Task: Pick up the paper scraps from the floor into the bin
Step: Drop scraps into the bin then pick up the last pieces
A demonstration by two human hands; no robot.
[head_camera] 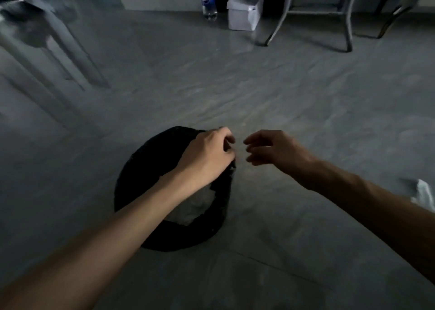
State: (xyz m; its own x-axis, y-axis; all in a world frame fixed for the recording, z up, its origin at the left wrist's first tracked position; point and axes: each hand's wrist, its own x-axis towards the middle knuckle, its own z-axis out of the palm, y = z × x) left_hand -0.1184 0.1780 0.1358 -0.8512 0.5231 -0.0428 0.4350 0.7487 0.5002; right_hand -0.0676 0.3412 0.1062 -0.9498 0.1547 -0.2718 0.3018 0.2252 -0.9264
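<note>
Floor (pixel 259 93): grey, glossy.
Beyond bin (pixel 136 187): bottle (pixel 208 0), white box (pixel 244 12).
Left hand (pixel 207 155): curled at bin rim, grip unclear.
Right hand (pixel 273 152): relaxed, empty.

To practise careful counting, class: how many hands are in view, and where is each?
2. The left hand is over the far rim of the bin; the right hand hangs beside it, above the floor. None seem hidden.
</note>
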